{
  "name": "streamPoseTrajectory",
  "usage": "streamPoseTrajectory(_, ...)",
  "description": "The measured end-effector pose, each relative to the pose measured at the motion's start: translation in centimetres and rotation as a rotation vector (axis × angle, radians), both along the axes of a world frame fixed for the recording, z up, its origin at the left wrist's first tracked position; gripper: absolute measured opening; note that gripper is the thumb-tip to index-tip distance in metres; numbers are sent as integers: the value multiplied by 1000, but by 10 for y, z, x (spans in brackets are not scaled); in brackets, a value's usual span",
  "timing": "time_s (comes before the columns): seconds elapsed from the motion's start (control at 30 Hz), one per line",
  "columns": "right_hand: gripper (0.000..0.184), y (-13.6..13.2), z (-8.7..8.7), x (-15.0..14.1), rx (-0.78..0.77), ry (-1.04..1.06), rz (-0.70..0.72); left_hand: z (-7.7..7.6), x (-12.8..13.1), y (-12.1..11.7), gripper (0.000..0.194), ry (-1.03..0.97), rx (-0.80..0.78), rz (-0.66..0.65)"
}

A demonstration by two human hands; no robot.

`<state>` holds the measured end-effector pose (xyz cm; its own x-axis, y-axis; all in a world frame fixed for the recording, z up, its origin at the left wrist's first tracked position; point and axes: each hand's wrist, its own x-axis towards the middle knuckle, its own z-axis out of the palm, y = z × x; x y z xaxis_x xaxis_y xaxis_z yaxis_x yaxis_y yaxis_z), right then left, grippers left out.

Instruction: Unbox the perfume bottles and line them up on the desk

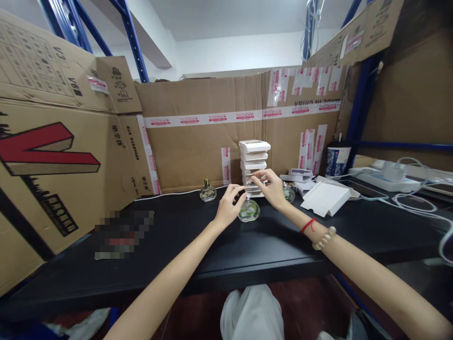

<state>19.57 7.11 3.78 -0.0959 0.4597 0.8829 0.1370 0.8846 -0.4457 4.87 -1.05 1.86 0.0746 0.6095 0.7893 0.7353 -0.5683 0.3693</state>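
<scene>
This looks like a makeshift bench in a storeroom or small workshop; which of the two cannot be told. Blue perforated metal uprights (135, 45), the kind used for storage racking, rise behind the black table (170, 255). Brown cardboard sheeting (191, 156), patched with printed packing tape (212, 118), screens the table's far edge, and a printed carton (53, 146) with a big red V walls its left end. On the table's right side lie a power strip (385, 178) and loose white cables (419, 204). A plain white wall (244, 56) stands beyond the table.
</scene>
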Motion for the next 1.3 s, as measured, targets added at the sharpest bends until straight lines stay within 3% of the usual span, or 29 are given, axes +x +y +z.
streamPoseTrajectory(0.27, 25, -1, -9, -3, -40, -100, 123, -1, -3, 6, 20, -25, 134, -28)
streamPoseTrajectory(0.67, 22, -2, -10, -7, -144, -73, 262, -1, 1, 7, 17, -74, 114, -22)
streamPoseTrajectory(1.03, 35, -1, -3, -5, -416, 123, 334, -7, 0, 15, 21, -318, -8, -42)
streamPoseTrajectory(1.3, 44, -3, -5, -7, -627, 177, 468, -3, 3, 11, 12, -271, 13, -54)
